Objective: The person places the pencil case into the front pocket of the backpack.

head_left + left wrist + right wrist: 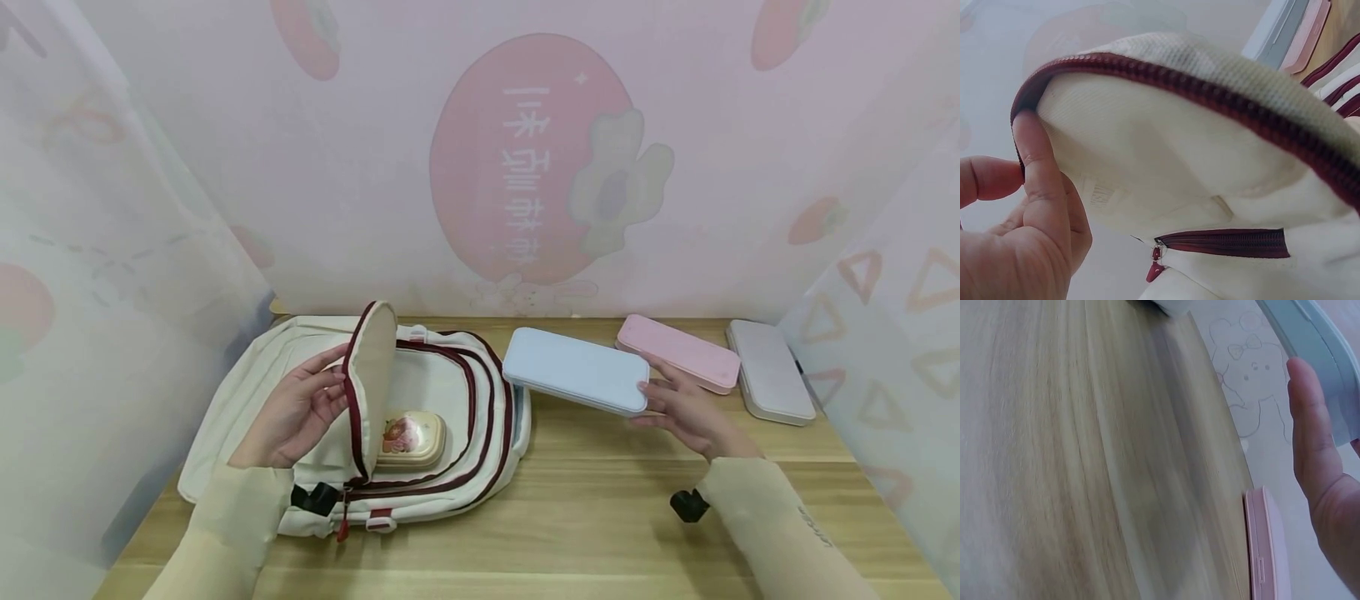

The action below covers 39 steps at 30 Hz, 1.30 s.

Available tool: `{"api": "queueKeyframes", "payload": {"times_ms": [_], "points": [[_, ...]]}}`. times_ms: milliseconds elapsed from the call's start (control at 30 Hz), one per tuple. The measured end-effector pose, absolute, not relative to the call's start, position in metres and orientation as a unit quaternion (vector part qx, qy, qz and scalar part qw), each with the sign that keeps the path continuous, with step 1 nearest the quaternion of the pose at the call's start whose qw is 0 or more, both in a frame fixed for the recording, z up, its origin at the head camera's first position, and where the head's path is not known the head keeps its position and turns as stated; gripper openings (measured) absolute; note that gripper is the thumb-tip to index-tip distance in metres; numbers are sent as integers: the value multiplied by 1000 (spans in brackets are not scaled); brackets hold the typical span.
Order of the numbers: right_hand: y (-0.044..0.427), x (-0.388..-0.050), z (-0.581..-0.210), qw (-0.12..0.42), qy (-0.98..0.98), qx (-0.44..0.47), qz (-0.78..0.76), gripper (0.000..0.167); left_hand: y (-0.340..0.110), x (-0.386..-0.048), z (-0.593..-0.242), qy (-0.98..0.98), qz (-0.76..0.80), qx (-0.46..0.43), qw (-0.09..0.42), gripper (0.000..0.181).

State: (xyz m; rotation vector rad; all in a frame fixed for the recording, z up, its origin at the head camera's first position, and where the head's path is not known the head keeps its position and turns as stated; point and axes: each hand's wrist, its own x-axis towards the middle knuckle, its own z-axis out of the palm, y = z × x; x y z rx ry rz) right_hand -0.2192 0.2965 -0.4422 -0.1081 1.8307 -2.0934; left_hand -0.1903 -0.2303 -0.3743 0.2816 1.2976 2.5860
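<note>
A cream backpack (270, 358) with dark red zips lies on the table at the left. My left hand (303, 408) pinches the zipped edge of its front pocket flap (378, 367) and holds it up; in the left wrist view the thumb and fingers grip the dark red zip edge (1029, 94). Inside the pocket lies a small cream case (420, 437) with a floral picture. My right hand (686, 412) grips one end of a flat light blue case (577, 367), raised above the table and slightly tilted, beside the backpack. The right wrist view shows the thumb (1310, 419) along it.
A pink case (678, 354) lies behind the right hand, near the back wall. Beside it, at the far right, rests a pale grey-lilac case (771, 371). Printed curtains surround the wooden table (600, 517). A red zip pull (342, 529) hangs at the backpack's near side.
</note>
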Motion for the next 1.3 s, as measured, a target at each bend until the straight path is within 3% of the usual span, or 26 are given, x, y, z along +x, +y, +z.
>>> {"api": "queueKeyframes", "payload": {"times_ms": [1300], "points": [[248, -243, -435, 201, 656, -42, -726, 68, -212, -193, -371, 448, 883, 73, 117, 37]]}}
